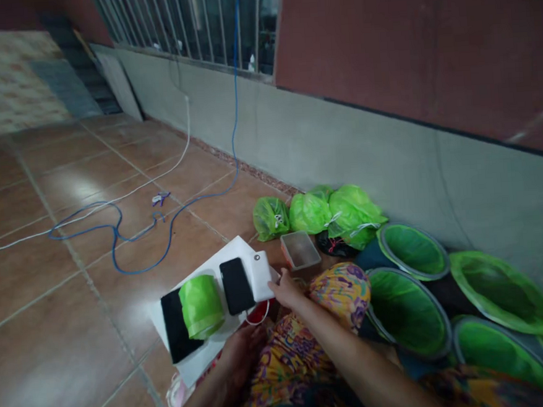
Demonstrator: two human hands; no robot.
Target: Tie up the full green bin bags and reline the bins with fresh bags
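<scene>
My right hand (285, 288) is closed at the right edge of a white power bank (260, 278). A short white cable (261, 319) runs below it toward a black phone (236, 286) lying just to its left. Both are on a white board (237, 248), along with a roll of bright green plastic (202, 304) that rests partly over a flat black rectangular object (173, 334). My left hand (245, 343) is by the board's near edge, below the phone; its fingers are dark and blurred, so their pose is unclear.
Several tied green bags (312, 212) sit against the wall beside a clear plastic container (301, 250). Several bins lined with green bags (409, 311) stand at right. A blue cable (141, 271) and a white cable (158, 176) cross the tiled floor, near a small purple object (161, 199).
</scene>
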